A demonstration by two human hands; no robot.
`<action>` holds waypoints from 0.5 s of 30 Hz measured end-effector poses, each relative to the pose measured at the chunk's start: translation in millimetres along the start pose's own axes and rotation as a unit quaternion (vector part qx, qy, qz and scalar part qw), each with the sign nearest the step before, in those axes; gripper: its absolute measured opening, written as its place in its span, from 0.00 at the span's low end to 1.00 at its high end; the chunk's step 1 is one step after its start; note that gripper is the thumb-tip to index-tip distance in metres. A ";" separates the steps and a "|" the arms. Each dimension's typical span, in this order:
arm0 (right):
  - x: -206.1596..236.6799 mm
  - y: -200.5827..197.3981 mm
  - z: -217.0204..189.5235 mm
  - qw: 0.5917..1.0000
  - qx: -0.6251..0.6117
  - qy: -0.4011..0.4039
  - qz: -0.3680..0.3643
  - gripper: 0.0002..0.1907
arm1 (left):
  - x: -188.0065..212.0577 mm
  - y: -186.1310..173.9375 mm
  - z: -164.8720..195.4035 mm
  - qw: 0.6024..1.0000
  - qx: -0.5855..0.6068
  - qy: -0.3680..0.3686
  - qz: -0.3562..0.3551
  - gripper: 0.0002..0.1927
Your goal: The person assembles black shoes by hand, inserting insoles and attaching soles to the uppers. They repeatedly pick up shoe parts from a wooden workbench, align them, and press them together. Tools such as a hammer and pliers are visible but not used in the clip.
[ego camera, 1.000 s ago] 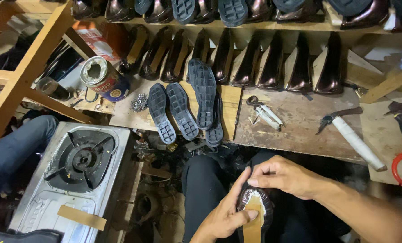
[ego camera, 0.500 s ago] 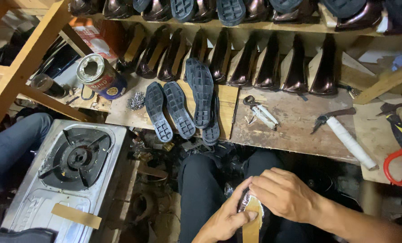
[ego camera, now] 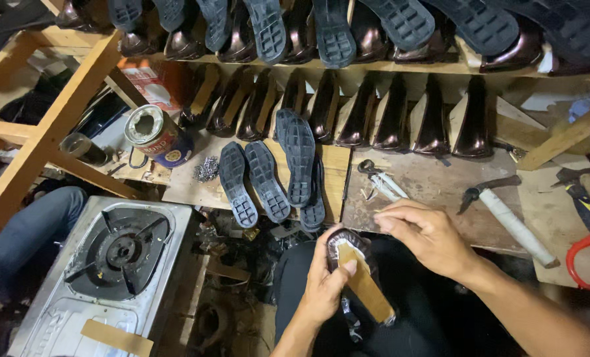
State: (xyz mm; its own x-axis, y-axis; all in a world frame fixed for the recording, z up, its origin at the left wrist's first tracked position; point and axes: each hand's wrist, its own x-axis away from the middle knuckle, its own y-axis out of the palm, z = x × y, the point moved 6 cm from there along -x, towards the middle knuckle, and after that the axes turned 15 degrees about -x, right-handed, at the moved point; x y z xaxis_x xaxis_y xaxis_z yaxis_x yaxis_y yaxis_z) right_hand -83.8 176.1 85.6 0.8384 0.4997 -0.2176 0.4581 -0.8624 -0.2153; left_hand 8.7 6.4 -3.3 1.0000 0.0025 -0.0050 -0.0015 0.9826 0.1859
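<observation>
The right hand (ego camera: pixel 430 238) has lifted off the shoe (ego camera: pixel 357 281), fingers now loosely curled, empty. The left hand (ego camera: pixel 324 284) clamps the shoe on the lap, sole up. Likely stiff, glossy, slippery upper; best held around the sides.

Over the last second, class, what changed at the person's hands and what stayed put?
The right hand lifted off the shoe toward the bench; the left hand still grips it, thumb on the tan insole. The loose soles, hammer and stove stayed.

Cluttered wooden workbench (ego camera: pixel 433 188), timber frame (ego camera: pixel 50 125)
</observation>
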 end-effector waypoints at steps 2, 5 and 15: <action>-12.9 7.3 1.7 0.999 0.043 -0.002 -0.013 0.12 | -6.3 -4.0 -7.3 0.998 -0.003 0.023 0.054 0.32; -39.5 19.5 17.1 0.996 0.068 0.044 -0.023 0.12 | -12.0 -10.3 -24.5 0.991 0.047 0.026 0.120 0.31; -150.4 89.6 35.6 0.975 0.215 -0.029 0.050 0.19 | -16.9 -26.5 -51.3 0.981 0.092 -0.014 0.169 0.38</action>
State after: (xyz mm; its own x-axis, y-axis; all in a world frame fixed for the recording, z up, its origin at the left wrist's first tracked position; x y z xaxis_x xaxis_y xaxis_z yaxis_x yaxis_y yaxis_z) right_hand -179.3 26.5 65.1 0.8486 0.4294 -0.3089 0.1982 -0.7995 -0.5670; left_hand -8.4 -10.1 -58.5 0.9421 0.3153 0.1145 -0.3353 0.8758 0.3471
